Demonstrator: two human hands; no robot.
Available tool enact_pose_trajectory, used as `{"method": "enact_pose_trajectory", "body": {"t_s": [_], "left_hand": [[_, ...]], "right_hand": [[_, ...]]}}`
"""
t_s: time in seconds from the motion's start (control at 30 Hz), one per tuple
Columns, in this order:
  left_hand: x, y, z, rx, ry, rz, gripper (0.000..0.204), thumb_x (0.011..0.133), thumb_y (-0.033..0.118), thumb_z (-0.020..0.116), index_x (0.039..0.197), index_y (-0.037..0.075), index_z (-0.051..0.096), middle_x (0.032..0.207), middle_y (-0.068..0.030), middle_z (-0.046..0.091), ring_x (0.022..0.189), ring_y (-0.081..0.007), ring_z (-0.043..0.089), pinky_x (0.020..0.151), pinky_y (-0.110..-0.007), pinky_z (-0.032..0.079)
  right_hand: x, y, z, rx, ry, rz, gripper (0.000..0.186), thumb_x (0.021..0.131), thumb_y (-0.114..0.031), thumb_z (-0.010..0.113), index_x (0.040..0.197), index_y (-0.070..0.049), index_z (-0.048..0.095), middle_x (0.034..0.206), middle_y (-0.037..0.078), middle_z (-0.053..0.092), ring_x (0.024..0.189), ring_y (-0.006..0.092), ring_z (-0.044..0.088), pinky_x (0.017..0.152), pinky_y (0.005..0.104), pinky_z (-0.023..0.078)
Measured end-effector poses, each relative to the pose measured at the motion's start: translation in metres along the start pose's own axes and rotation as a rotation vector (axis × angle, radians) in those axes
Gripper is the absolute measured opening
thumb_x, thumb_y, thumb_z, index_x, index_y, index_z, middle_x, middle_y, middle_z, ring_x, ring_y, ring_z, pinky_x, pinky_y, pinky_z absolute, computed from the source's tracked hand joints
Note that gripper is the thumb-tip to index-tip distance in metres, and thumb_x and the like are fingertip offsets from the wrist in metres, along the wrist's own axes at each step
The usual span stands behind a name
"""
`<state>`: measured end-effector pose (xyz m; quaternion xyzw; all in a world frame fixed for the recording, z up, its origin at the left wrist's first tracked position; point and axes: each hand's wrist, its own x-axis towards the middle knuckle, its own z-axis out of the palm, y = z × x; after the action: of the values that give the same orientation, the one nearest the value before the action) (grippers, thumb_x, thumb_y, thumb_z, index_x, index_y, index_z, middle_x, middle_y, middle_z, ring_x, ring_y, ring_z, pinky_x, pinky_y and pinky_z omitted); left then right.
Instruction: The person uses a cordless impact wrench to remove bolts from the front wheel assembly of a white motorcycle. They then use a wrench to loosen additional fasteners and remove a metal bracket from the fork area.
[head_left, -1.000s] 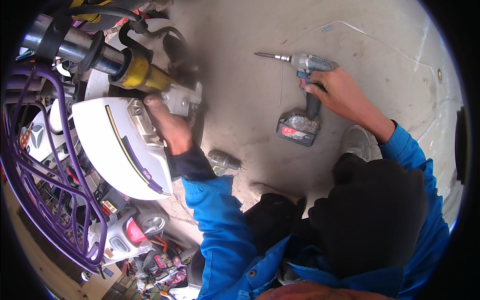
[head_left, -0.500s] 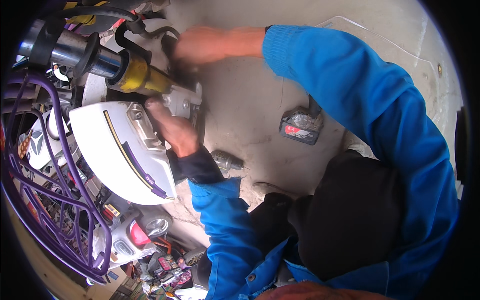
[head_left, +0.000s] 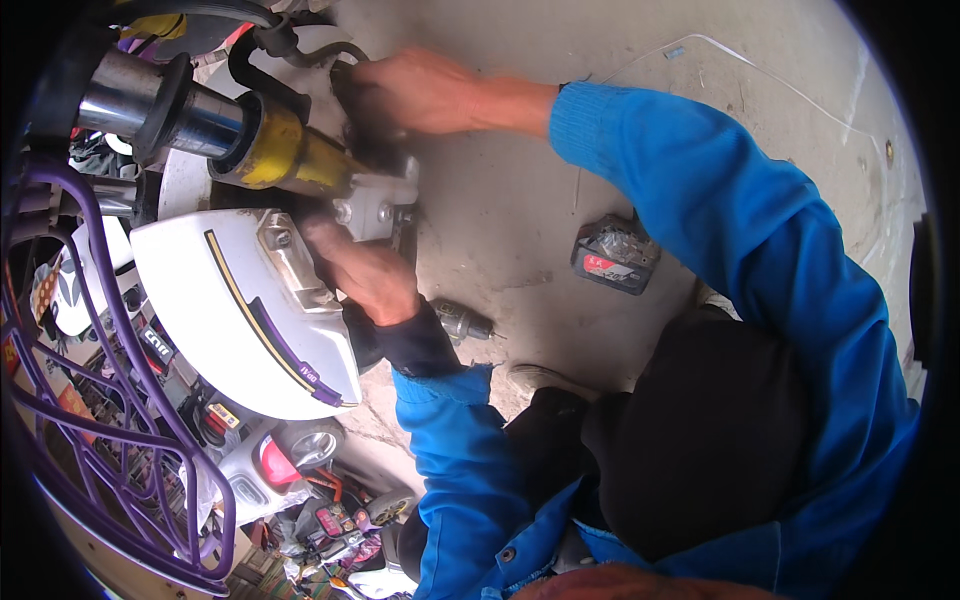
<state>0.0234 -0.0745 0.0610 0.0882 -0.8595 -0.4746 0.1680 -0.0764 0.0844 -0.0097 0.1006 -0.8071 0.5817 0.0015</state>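
Whether either grip is closed, I cannot tell. Left hand (head_left: 372, 278) sits right of the white fender (head_left: 235, 315); blurred right hand (head_left: 425, 92) is at the far side, beyond the yellow-banded fork (head_left: 275, 150).

Brightly lit, glaring on the white fender (head_left: 225, 325). Blurred at the right hand (head_left: 418, 92). Vignetted along the floor's right edge (head_left: 872, 215).

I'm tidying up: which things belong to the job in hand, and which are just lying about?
Probably the job's:
white mudguard, beside the left hand
yellow-and-silver fork
battery tool, partly hidden
small drill, perhaps

Apparently lying about:
thin white cord
scooter with red lamp
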Motion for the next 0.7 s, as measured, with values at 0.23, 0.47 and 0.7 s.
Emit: {"method": "enact_pose_trajectory", "body": {"t_s": [0.23,0.47,0.7], "left_hand": [[-0.058,-0.004,0.001,-0.382,0.031,0.181,0.07,0.105,0.051,0.05,0.143,-0.009,0.047,0.14,-0.0209,0.053,0.13,-0.0308,0.05,0.114,-0.043,0.036],[-0.077,0.044,-0.031,-0.956,0.247,-0.11,0.06,0.1,0.049,0.065,0.14,0.006,0.054,0.139,-0.0158,0.054,0.13,-0.0315,0.051,0.113,-0.042,0.041],[-0.069,0.03,-0.026,-0.959,0.232,-0.056,0.063,0.1,0.048,0.066,0.143,0.006,0.047,0.137,-0.0113,0.054,0.123,-0.024,0.051,0.106,-0.037,0.044]], "right_hand": [[-0.04,-0.006,0.022,0.473,0.339,0.083,0.024,0.101,-0.021,0.058,0.109,0.0,0.063,0.089,0.008,0.066,0.086,0.0176,0.061,0.081,0.0356,0.049],[-0.103,-0.015,0.001,0.504,0.082,0.21,0.025,0.101,-0.022,0.059,0.107,0.001,0.066,0.082,0.008,0.066,0.079,0.0148,0.06,0.073,0.0344,0.048],[-0.168,-0.019,-0.009,-0.064,-0.364,0.222,0.022,0.096,-0.019,0.059,0.102,0.001,0.068,0.086,0.024,0.07,0.079,0.0428,0.068,0.076,0.0538,0.052]]}}
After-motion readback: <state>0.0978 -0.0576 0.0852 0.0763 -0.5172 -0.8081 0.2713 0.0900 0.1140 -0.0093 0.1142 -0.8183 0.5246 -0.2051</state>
